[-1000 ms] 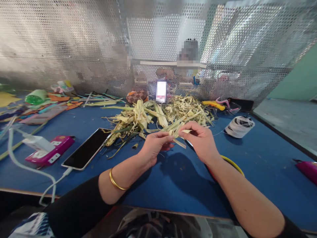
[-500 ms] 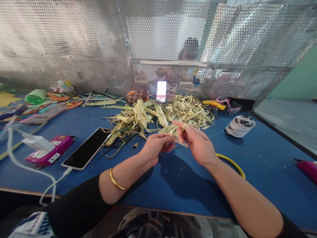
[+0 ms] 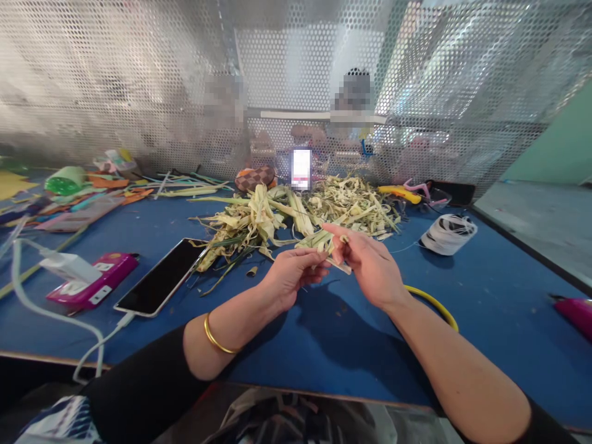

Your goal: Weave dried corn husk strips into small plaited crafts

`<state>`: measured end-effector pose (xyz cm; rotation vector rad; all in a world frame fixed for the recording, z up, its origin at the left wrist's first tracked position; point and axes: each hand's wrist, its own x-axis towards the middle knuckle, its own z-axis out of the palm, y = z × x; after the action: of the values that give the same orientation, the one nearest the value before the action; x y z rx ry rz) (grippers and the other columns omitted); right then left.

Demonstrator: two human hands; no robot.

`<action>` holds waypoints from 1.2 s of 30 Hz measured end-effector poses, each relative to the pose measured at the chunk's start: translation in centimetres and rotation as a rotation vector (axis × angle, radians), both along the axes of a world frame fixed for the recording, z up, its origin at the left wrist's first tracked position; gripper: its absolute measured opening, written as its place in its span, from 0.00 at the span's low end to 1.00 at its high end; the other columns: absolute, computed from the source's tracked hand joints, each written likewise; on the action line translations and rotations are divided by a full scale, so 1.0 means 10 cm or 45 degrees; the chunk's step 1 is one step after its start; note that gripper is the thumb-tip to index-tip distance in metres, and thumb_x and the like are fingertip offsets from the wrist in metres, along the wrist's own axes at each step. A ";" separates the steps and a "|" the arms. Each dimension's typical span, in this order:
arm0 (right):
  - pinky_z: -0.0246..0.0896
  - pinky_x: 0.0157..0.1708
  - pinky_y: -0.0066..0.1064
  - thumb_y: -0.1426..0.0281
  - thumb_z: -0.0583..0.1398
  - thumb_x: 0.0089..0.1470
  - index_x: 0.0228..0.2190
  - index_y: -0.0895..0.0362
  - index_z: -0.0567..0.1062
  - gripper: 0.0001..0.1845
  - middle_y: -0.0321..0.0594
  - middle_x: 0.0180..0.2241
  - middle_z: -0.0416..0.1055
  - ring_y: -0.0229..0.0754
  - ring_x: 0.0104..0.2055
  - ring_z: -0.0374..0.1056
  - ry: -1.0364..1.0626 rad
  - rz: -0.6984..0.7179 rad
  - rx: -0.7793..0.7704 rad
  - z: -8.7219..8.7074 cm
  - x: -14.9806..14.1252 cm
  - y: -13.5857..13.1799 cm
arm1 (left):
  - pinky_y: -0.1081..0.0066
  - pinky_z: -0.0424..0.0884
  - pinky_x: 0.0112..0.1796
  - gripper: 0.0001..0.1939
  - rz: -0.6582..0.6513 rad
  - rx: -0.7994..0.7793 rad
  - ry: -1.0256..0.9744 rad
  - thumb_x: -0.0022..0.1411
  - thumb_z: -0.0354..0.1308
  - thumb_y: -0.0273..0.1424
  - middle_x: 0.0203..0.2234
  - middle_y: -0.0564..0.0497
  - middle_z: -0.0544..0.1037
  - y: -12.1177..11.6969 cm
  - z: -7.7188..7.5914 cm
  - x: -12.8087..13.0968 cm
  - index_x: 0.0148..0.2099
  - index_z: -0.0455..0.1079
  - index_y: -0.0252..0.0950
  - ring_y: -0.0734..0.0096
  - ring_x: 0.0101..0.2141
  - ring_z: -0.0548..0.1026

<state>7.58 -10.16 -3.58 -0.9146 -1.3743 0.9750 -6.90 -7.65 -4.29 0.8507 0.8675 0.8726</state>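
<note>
Above the blue table (image 3: pixel 351 345), my left hand (image 3: pixel 289 277) pinches a small bundle of pale dried leaf strips (image 3: pixel 319 242). My right hand (image 3: pixel 370 265) meets it from the right, with thumb and fingers closed on the same strips and the index finger stretched out over them. A heap of loose dried leaf strips (image 3: pixel 296 216) lies just behind both hands. A gold bangle (image 3: pixel 215 339) circles my left wrist.
A black phone (image 3: pixel 161 277) on a white cable lies at the left beside a pink box (image 3: pixel 92 280). A spool of white thread (image 3: pixel 446 234) sits at right, a yellow loop (image 3: pixel 435 305) under my right arm. Perforated metal screen (image 3: pixel 139 80) behind; people beyond it.
My right hand turned from palm down to edge up and lifted a little over the strips. My left hand kept its pinch in about the same place.
</note>
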 end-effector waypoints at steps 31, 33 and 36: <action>0.53 0.24 0.29 0.67 0.58 0.49 0.21 0.56 0.70 0.08 0.36 0.22 0.66 0.37 0.23 0.59 -0.697 -0.493 0.138 -0.02 -0.01 0.01 | 0.75 0.69 0.28 0.07 0.275 0.582 0.377 0.45 0.64 0.28 0.20 0.54 0.77 0.00 -0.07 0.03 0.32 0.78 0.36 0.75 0.23 0.72; 0.54 0.25 0.29 0.68 0.58 0.49 0.21 0.55 0.70 0.08 0.35 0.21 0.65 0.37 0.23 0.60 -0.696 -0.508 0.121 -0.02 -0.02 0.00 | 0.76 0.68 0.28 0.08 0.252 0.651 0.446 0.46 0.63 0.29 0.21 0.54 0.77 0.01 -0.09 0.02 0.33 0.79 0.36 0.75 0.23 0.71; 0.56 0.26 0.30 0.68 0.58 0.48 0.22 0.55 0.70 0.07 0.34 0.20 0.65 0.38 0.23 0.62 -0.697 -0.502 0.071 -0.01 -0.02 0.00 | 0.76 0.66 0.28 0.09 0.233 0.743 0.547 0.47 0.63 0.31 0.21 0.54 0.77 0.01 -0.09 0.00 0.33 0.79 0.35 0.74 0.23 0.71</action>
<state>7.35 -10.12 -3.70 -1.4120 -1.5728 0.3930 -6.86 -7.51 -5.22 1.5232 1.0922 1.1508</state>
